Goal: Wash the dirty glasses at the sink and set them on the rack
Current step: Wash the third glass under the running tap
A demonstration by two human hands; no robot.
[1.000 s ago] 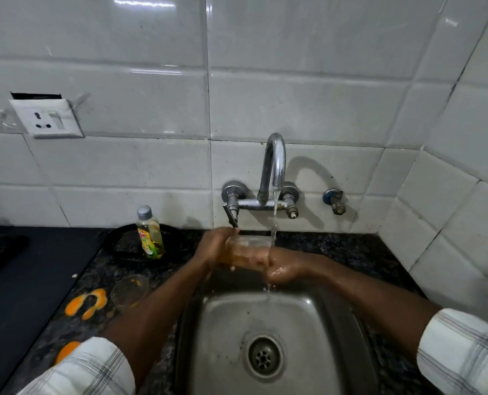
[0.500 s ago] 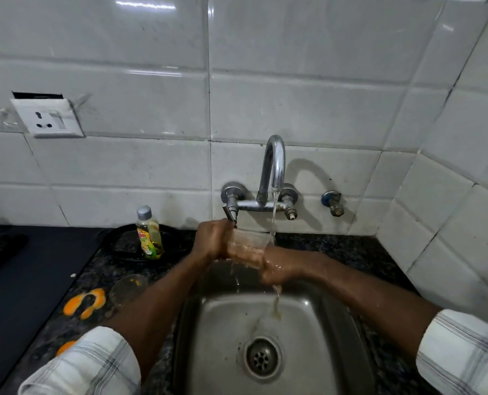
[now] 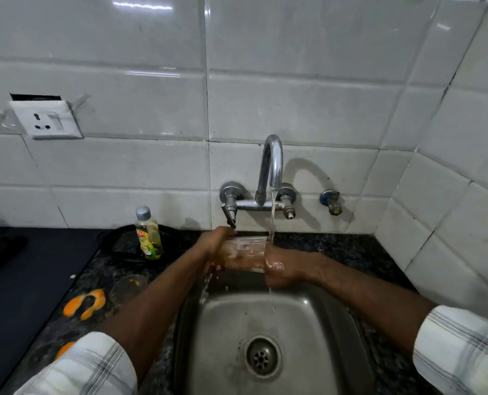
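Note:
A clear glass [image 3: 247, 248] lies on its side over the steel sink [image 3: 317, 323], under the running tap [image 3: 272, 166]. My left hand [image 3: 213, 245] grips its left end. My right hand [image 3: 280, 267] meets its right end, with the fingers seeming to reach inside; the water stream falls on that wrist. A second glass [image 3: 127, 286], streaked with orange, stands on the dark counter left of the sink. No rack is in view.
A dish soap bottle [image 3: 149, 235] stands on a black pan [image 3: 117, 246] behind the second glass. Orange peels [image 3: 84, 303] lie on the counter [image 3: 351, 246] at the left. A wall socket [image 3: 46, 119] sits on the tiled wall. Tiles close the right side.
The glass has tipped from tilted back to level while both hands keep hold of it. The burst of water that poured from it half a second ago has stopped.

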